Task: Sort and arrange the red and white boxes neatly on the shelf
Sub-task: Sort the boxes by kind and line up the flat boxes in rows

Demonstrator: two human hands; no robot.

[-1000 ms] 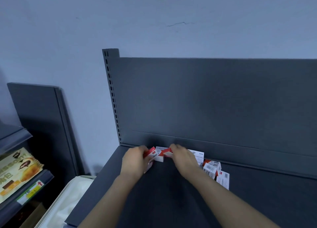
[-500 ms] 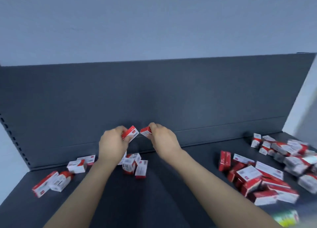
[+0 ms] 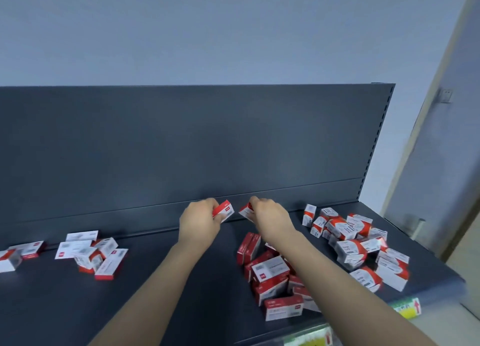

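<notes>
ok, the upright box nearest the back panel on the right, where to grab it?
Probably from above: pinch the upright box by its front and back faces near the top. It stands on end, top exposed; the pile crowds its right side.

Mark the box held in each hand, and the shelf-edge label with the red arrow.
left-hand box [image 3: 224, 210], head view, on its exposed red-and-white face.
right-hand box [image 3: 245, 211], head view, on its exposed white corner.
label [image 3: 405, 308], head view, on its green middle, left of the arrow.
</notes>
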